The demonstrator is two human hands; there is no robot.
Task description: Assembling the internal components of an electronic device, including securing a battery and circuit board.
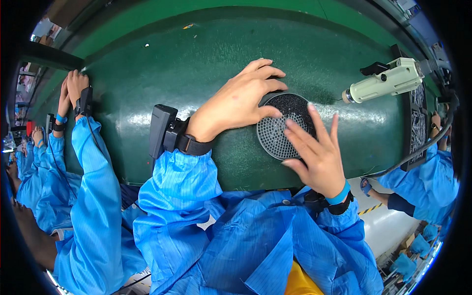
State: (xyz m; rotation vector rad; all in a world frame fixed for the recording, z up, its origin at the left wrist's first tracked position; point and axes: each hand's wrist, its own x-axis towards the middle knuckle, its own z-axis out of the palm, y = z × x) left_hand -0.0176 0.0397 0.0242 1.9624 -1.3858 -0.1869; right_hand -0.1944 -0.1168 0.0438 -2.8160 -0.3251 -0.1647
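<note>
A round grey plate (275, 137) with a grid of small holes lies flat on the green table. Small black pieces (290, 104), too tiny to name, cover its far and right part. My left hand (236, 101) is at the plate's left side, thumb tip over the rim and fingers apart beyond the far-left edge. Nothing shows in its grip. Above the right half of the plate, my right hand (319, 160) has its fingers spread, fingertips over the holes and the black pieces. Whether these fingertips touch the plate, I cannot tell.
A pale green electric screwdriver (388, 81) lies to the right, its tip toward the plate. Black trays (418, 125) with dark contents stand at the table's right edge. Co-workers in blue sleeves (91, 152) sit at left and right. Small scraps (188, 26) lie at the far side.
</note>
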